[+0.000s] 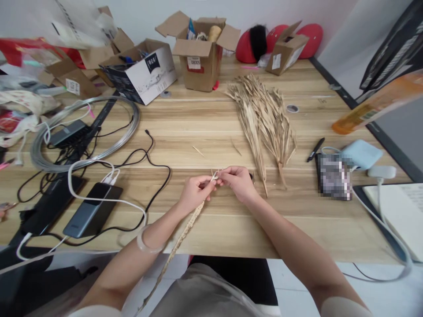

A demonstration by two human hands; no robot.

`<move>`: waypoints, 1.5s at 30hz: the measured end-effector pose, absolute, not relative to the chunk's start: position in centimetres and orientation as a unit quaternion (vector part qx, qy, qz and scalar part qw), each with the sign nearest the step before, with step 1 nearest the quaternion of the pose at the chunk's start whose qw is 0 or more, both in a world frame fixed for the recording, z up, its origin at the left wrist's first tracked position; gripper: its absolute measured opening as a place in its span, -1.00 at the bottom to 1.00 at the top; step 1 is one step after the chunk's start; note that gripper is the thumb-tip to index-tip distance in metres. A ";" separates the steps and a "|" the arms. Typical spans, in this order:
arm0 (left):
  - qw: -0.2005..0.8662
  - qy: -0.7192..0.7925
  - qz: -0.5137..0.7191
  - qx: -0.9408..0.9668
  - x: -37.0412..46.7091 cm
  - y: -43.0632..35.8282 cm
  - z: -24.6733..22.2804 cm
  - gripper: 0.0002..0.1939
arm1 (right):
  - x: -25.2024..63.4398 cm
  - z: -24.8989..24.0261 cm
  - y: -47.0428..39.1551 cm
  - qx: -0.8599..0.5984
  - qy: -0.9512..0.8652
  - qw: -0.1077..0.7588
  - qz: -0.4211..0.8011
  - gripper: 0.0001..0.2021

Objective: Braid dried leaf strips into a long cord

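Both hands meet above the front middle of the table. My left hand (197, 192) is closed on the upper end of a long braid of dry straw-coloured leaf strips (185, 231), which hangs down past the table's front edge toward my lap. Close beside it, my right hand (239, 181) pinches the loose strips at the braid's top end. A few thin strip ends stick up between the fingertips. To the right and behind lies a bundle of dried leaves (261, 119), fanned out at its far end. Two small scraps of leaf lie on the wood behind my hands.
Left: a coil of wire (135, 119), a power bank (92, 211) and tangled cables. Back: an open cardboard box (198, 61) and a white-and-black box (155, 72). Right: a black pen (315, 149), a light blue case (361, 154), an orange bottle (373, 108) and a notebook (399, 215).
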State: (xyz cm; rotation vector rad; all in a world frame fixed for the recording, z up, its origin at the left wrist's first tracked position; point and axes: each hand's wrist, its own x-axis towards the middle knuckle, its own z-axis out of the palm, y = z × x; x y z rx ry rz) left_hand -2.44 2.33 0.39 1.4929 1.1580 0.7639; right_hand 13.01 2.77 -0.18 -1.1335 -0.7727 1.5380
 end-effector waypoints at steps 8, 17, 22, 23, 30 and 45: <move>0.439 0.489 0.272 0.703 -2.5 2.2 0.5 -0.80 | 13.4 -0.6 2.3 -0.529 -0.707 0.364 0.296 -0.85; 0.429 0.509 0.278 0.693 -2.7 2.7 0.0 -0.75 | 13.4 -1.3 1.5 -0.468 -0.848 0.239 0.070 -0.80; 0.408 0.510 0.286 0.701 -2.7 2.6 0.3 -0.73 | 13.3 -1.2 1.4 -0.474 -0.845 0.246 0.015 -0.81; 0.398 0.511 0.289 0.704 -2.7 2.5 0.4 -0.76 | 13.3 -1.1 1.5 -0.470 -0.843 0.260 0.001 -0.82; 0.384 0.517 0.307 0.701 -2.8 2.4 0.6 -0.76 | 13.3 -1.1 1.4 -0.443 -0.834 0.327 -0.043 -0.84; 0.402 0.527 0.362 0.655 -3.1 2.9 -0.2 -0.76 | 13.1 -1.3 1.4 -0.469 -0.799 0.376 0.012 -0.84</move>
